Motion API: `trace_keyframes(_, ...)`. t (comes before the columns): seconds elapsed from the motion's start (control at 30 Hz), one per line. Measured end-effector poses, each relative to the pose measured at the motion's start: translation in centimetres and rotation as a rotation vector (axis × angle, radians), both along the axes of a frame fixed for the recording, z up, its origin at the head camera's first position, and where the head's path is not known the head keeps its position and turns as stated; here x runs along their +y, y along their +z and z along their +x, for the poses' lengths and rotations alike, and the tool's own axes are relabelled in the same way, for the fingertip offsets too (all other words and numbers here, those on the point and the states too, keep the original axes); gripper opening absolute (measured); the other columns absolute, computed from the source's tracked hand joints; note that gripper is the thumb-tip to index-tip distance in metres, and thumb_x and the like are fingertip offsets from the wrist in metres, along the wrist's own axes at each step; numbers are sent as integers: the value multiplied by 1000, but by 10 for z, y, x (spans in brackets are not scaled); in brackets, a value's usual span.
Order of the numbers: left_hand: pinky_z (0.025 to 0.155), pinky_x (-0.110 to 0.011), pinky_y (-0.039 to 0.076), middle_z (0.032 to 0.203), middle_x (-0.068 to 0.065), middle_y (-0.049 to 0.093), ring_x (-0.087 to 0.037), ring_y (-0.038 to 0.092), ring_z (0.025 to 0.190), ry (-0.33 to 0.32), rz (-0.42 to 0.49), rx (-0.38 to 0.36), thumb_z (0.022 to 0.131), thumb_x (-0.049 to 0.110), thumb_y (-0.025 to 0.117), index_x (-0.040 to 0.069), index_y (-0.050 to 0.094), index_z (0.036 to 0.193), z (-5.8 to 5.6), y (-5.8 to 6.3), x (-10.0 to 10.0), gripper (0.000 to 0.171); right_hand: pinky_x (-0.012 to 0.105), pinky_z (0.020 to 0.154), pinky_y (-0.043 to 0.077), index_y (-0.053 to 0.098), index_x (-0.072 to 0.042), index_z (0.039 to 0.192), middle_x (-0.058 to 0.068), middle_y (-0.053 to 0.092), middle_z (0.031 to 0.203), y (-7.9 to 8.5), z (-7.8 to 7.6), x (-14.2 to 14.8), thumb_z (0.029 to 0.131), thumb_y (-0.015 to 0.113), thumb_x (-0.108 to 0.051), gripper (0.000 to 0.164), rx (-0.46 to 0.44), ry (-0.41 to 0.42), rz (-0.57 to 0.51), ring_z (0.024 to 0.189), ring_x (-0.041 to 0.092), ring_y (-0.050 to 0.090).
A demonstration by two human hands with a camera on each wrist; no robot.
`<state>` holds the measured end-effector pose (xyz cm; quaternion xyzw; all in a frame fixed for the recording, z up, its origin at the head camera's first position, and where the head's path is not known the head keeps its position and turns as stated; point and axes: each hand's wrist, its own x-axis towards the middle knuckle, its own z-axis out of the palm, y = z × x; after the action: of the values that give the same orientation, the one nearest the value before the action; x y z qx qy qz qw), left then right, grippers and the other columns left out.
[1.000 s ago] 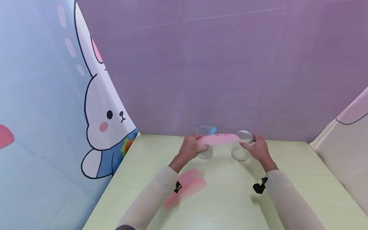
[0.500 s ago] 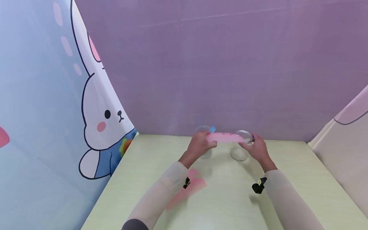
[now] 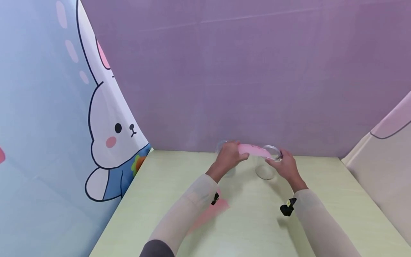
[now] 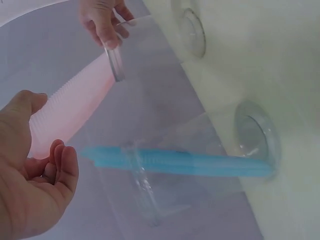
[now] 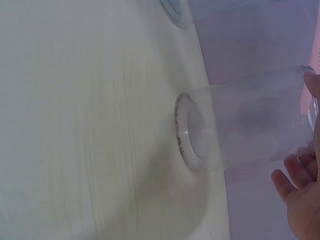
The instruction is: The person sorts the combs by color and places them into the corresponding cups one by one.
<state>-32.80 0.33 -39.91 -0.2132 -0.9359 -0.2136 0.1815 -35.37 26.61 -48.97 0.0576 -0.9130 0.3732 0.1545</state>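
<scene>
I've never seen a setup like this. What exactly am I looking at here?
There's no machine, just someone working bare-handed. The wide picture is taken from the person's head; the two closer ones from the left and right wrists. The left hand holds a pink comb, its far end at the rim of a clear container that the right hand grips. Beside it, a second clear container holds a blue strip. Both containers stand on a pale table. Another pink piece lies there, partly hidden behind the left sleeve.
</scene>
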Motion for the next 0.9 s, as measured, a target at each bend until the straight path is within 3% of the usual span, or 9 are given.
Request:
trace_keyframes(0.17, 61, -20, 37, 78, 0, 63, -11, 49, 70, 20, -1, -44, 89, 34, 75, 8, 67, 90, -4, 10, 13, 27, 45, 85, 47, 52, 7, 135, 28, 62, 122, 0, 0, 1, 90, 78, -36, 68, -27, -2, -6, 109, 40, 59)
trace_keyframes(0.23, 64, -20, 44, 88, -4, 69, -13, 56, 75, 20, 92, -114, 90, 30, 75, 5, 68, 105, -5, 13, 19, 30, 48, 88, 48, 51, 7, 137, 28, 61, 124, 0, 0, 1, 90, 78, -36, 69, -40, -4, -10, 111, 40, 59)
trace_keyframes(0.33, 77, -21, 56, 113, -8, 73, -16, 70, 95, -5, 293, -254, 91, 22, 75, 2, 59, 133, -6, 15, 24, 50, 50, 88, 48, 51, 7, 137, 28, 60, 124, 0, 0, 0, 90, 78, -36, 69, -43, 2, -10, 111, 41, 58)
trace_keyframes(0.4, 89, -28, 59, 129, -9, 70, -20, 70, 112, -27, 404, -334, 91, 17, 75, 3, 49, 147, -6, 15, 27, 62, 51, 88, 49, 51, 7, 137, 29, 61, 124, 0, 0, 0, 90, 78, -35, 69, -38, 3, -7, 111, 41, 59)
trace_keyframes(0.47, 98, -33, 57, 139, -8, 65, -22, 66, 124, -46, 439, -390, 93, 16, 74, 5, 43, 152, -6, 15, 28, 68, 52, 88, 50, 50, 7, 136, 30, 61, 124, 0, 1, -1, 89, 78, -34, 69, -32, 5, -5, 110, 42, 60)
trace_keyframes(0.67, 100, -34, 56, 141, -7, 63, -22, 64, 126, -89, 368, -395, 98, 18, 67, 7, 49, 148, -5, 11, 22, 55, 56, 92, 52, 49, 8, 137, 30, 60, 127, 1, 2, -3, 90, 77, -37, 71, -57, 0, -11, 113, 43, 59)
trace_keyframes(0.9, 99, -32, 56, 139, -8, 64, -22, 65, 124, -153, 294, -386, 100, 19, 64, 9, 55, 145, 0, 5, 4, 47, 50, 87, 52, 51, 6, 135, 27, 61, 125, 2, -1, -4, 90, 77, -39, 69, -74, -3, -2, 111, 40, 59)
